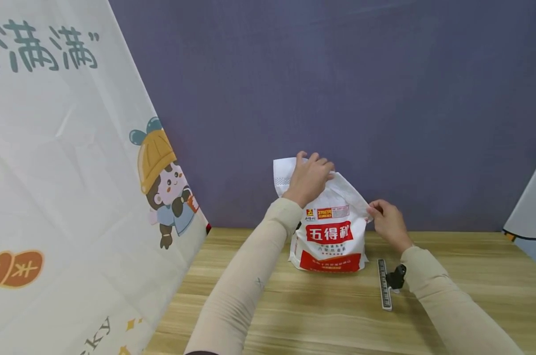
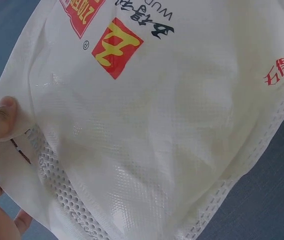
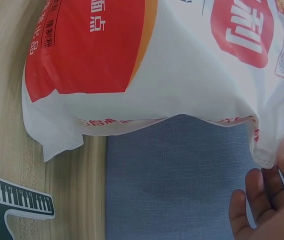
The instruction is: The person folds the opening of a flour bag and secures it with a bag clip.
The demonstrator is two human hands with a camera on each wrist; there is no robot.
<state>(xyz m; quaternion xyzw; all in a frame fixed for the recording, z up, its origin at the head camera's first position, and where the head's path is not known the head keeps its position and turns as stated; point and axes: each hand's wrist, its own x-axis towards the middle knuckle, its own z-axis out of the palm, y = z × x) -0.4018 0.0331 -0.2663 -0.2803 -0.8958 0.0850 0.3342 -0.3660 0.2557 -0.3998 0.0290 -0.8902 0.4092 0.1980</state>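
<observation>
A white flour bag (image 1: 334,246) with red panels and Chinese lettering stands upright on the wooden table, its upper part slanting down to the right. My left hand (image 1: 310,177) holds the bag's top edge near the upper left; in the left wrist view its thumb (image 2: 6,116) lies on the front and other fingers show behind the edge. At the bag's upper right corner, my right hand (image 1: 388,223) pinches the material between thumb and finger. In the right wrist view, the remaining fingers (image 3: 256,192) are bent beside that corner.
A flat piece with a white edge and a keyboard-like pattern (image 1: 385,286) lies on the table (image 1: 321,315) right of the bag. Behind stands a blue-grey fabric wall (image 1: 339,88). A white printed sheet (image 1: 73,162) borders the left side.
</observation>
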